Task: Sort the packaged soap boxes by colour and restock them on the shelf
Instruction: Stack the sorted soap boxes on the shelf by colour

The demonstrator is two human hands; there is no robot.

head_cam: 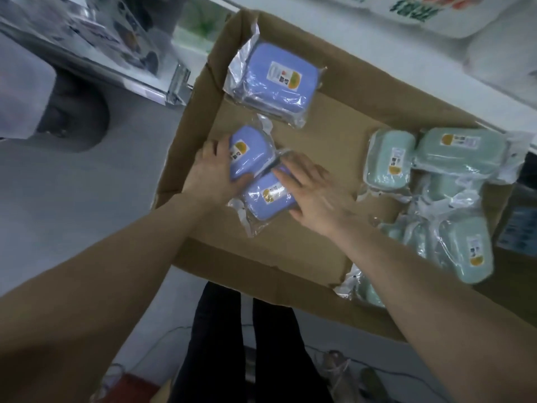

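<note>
Inside the carton (319,141), left hand (213,168) curled around upper blue box (251,151), right hand (315,196) flat on lower blue box (267,200).

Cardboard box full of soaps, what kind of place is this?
Probably a shop or stockroom: the cardboard box holds many identical wrapped purple soap boxes and green soap boxes, beside a white shelf with packaged goods.

Shop: carton (319,141) of wrapped soap boxes (277,80)
</note>
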